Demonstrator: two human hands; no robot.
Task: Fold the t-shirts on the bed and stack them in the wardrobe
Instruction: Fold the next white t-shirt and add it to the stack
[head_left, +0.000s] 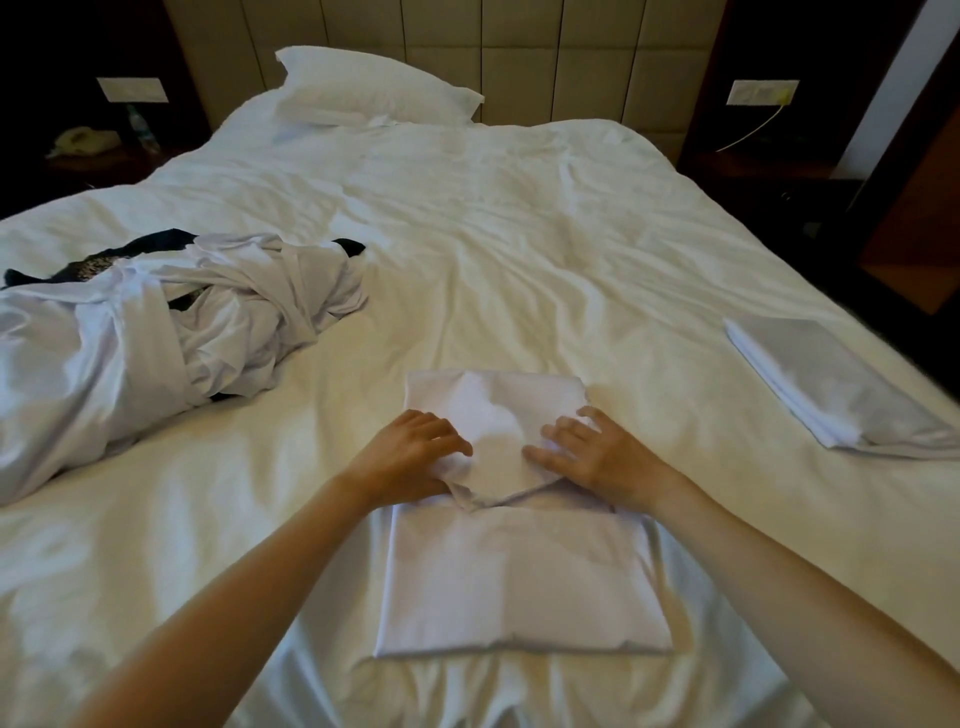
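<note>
A white t-shirt (519, 571) lies partly folded on the bed (519, 234) in front of me, its far part doubled back toward me. My left hand (410, 452) grips a bunched edge of that flap with curled fingers. My right hand (597, 457) lies flat on the flap's right side, fingers spread. A heap of unfolded white shirts (156, 332) with some dark cloth sits at the left. A folded stack of white shirts (831, 384) lies at the right edge of the bed.
A white pillow (374, 88) leans at the padded headboard. A nightstand at the far left holds a telephone (83, 140) and a bottle (140, 127). Dark furniture stands to the right of the bed.
</note>
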